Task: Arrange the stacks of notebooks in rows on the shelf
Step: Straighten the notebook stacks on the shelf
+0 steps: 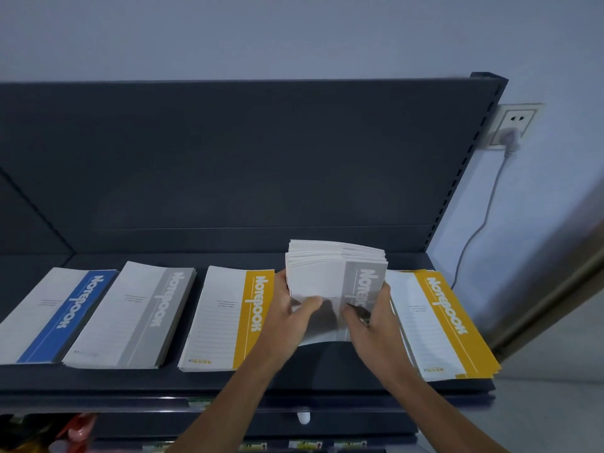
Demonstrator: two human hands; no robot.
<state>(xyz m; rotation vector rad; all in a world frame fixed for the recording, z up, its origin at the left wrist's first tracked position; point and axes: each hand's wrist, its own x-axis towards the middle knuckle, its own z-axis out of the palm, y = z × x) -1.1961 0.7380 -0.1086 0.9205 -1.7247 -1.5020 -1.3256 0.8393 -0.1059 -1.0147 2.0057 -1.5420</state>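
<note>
**A:** Where is the stack the person is handling?

**B:** The held grey-banded stack (330, 279) of notebooks is tilted, far end raised and its edges slightly fanned. It sits over the bare stretch of the shelf (294, 384) between two stacks that lie flat.

**A:** And the hands?

**B:** The left hand (287, 317) grasps its left edge, thumb laid on the top cover. The right hand (376, 318) grasps the right edge, thumb also on the cover. Whether the near edge touches the shelf cannot be told.

**A:** What lies beside it?

**B:** Just left is the middle yellow-banded stack (225, 318), and just right is the right yellow-banded stack (438, 325), partly behind the right wrist. Further left lie the flat grey-banded stack (134, 315) and the blue-banded stack (55, 315), all in one row.

**A:** Beyond that?

**B:** A dark back panel (228, 158) rises behind the row. On the wall to the right, a wall socket (514, 125) holds a plug (510, 137) whose cable (487, 207) hangs down.
</note>
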